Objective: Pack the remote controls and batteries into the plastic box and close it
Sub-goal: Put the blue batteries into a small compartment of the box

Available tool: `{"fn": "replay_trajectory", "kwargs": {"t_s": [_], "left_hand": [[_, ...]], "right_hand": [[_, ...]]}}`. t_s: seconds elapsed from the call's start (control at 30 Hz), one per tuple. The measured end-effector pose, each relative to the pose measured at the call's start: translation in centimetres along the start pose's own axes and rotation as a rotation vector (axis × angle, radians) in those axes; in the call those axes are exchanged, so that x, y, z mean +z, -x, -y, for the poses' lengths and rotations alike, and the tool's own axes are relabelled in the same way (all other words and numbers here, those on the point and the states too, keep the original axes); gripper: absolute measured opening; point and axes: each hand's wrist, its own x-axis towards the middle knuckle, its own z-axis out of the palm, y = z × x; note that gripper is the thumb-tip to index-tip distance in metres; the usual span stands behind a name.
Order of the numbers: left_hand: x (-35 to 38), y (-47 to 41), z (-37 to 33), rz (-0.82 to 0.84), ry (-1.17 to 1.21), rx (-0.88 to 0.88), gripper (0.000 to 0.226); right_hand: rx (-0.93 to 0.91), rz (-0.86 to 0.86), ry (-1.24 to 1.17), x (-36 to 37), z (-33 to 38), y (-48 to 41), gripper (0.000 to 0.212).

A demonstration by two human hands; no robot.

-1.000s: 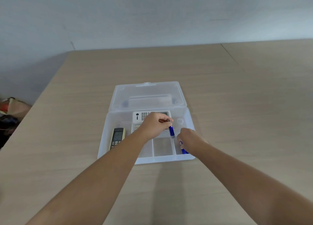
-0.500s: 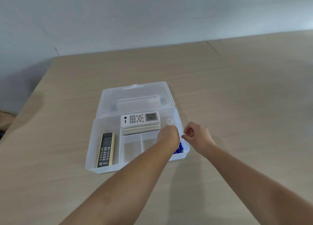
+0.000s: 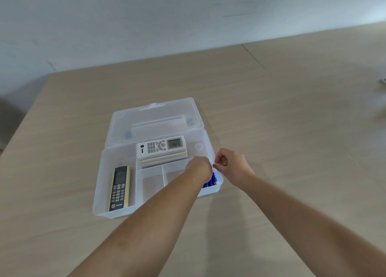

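A clear plastic box [image 3: 117, 212] lies on the table with its lid [image 3: 156, 118] folded open at the back. White remotes [image 3: 160, 148] are stacked in the rear compartment. A black and cream remote [image 3: 120, 188] lies in the left compartment. Blue batteries [image 3: 212, 180] show in the front right compartment. My left hand [image 3: 199, 168] reaches down into that compartment, and its fingers are hidden behind the back of the hand. My right hand [image 3: 231, 165] hovers at the box's right wall, fingers curled with thumb and forefinger pinched together.
The box sits on a light wooden table [image 3: 292, 130] against a pale wall. The table's left edge runs diagonally at the far left. A small grey object [image 3: 383, 81] shows at the right border. Two middle front compartments hold nothing.
My left hand carried a blue battery down into the front right compartment. My right hand drew out of that compartment to the box's right wall. The camera view shifted.
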Motion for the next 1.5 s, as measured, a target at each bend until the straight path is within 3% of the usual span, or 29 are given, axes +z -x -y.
{"fn": "replay_trajectory", "kwargs": {"t_s": [0.37,0.57,0.67,0.7,0.8,0.93,1.03,1.1,1.17,1.23,1.27,1.3,1.4,1.5], "left_hand": [[-0.9,0.2,-0.2,0.079,-0.293,0.103,0.035],[-1.3,0.9,0.0,0.106,-0.197,0.100,0.032],[-1.6,1.9,0.2,0.088,-0.192,0.088,0.019],[-1.5,1.9,0.3,0.106,-0.178,0.087,0.025],[-1.1,1.5,0.9,0.081,0.051,0.076,0.017],[-1.4,1.7,1.0,0.060,0.257,0.073,0.028],[-2.0,2.0,1.5,0.112,0.089,0.039,0.040],[-3.0,1.9,2.8,0.042,0.028,0.055,0.053],[-5.2,2.5,4.6,-0.023,0.394,0.034,0.052],[-8.0,2.0,6.5,-0.039,0.819,-0.054,0.029],[-9.2,1.9,8.1,-0.117,0.916,-0.030,0.022],[-10.4,1.9,9.9,-0.266,0.946,-0.039,0.021],[-11.7,0.8,15.5,-0.682,0.733,-0.102,0.020],[-10.4,-0.7,20.1,-0.770,0.728,-0.298,0.038]], "right_hand": [[-0.013,0.011,-0.008,0.0,-0.2,-0.2,0.010],[-0.015,0.020,0.002,0.0,-0.3,-0.2,0.011],[-0.023,0.024,0.028,0.0,-0.3,-0.1,0.010],[-0.025,0.025,0.034,-0.1,-0.3,-0.1,0.010],[-0.025,0.029,0.051,-0.1,-0.3,0.0,0.010],[-0.006,0.025,0.069,-0.5,-0.1,-0.2,0.010],[-0.001,0.014,0.084,-0.9,0.6,-0.9,0.012],[-0.013,0.009,0.098,-1.1,1.5,-1.8,0.013],[-0.026,-0.015,0.106,-1.4,2.6,-3.2,0.014],[-0.044,-0.050,0.092,-1.4,4.2,-5.0,0.014],[-0.047,-0.068,0.071,-1.3,5.0,-5.9,0.013],[-0.048,-0.089,0.047,-1.1,5.8,-6.9,0.012],[-0.017,-0.145,-0.008,-0.2,7.3,-9.7,0.010],[0.063,-0.184,0.018,0.9,7.8,-12.1,0.030]]}}
